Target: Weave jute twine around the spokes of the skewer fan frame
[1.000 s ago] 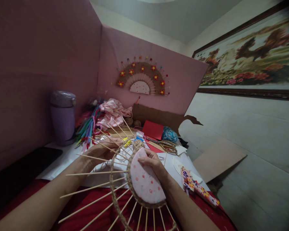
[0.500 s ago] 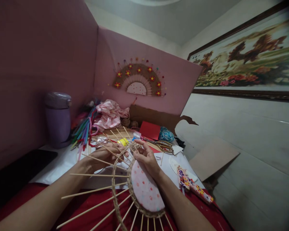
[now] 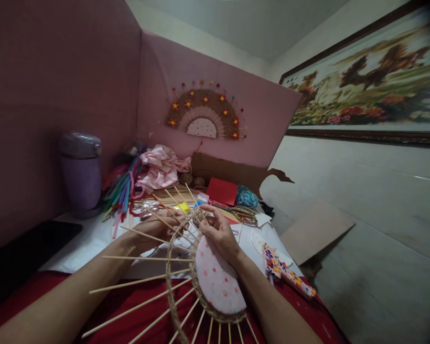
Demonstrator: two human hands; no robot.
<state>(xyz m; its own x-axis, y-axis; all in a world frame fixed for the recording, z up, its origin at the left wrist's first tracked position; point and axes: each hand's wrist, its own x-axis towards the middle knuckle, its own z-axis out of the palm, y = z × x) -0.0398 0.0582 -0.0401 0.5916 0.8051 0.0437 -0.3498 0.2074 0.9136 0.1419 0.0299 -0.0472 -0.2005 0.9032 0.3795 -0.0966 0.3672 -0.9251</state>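
A half-round fan piece lies tilted between my hands, with a pink dotted centre (image 3: 218, 279), wooden sticks (image 3: 129, 284) spreading outward and twine (image 3: 169, 274) woven across them in an arc. My right hand (image 3: 220, 231) grips the upper end of the piece where the twine meets the sticks, thumb and fingers pinched together. Behind the sticks, my left hand (image 3: 165, 224) is closed near the outer twine arc; its fingertips are partly hidden, and what they hold is too small to make out.
A purple flask (image 3: 80, 174) stands at the left beside coloured pipe cleaners (image 3: 123, 191). Farther back are pink cloth (image 3: 161, 167), red card (image 3: 222, 191), blue yarn (image 3: 247, 197) and scissors (image 3: 243, 215). A flower-patterned glue gun (image 3: 290, 274) lies right. A finished fan (image 3: 202, 107) hangs behind.
The view has shifted slightly. My left hand has turned a little behind the sticks, while my right hand keeps its grip on the upper end.
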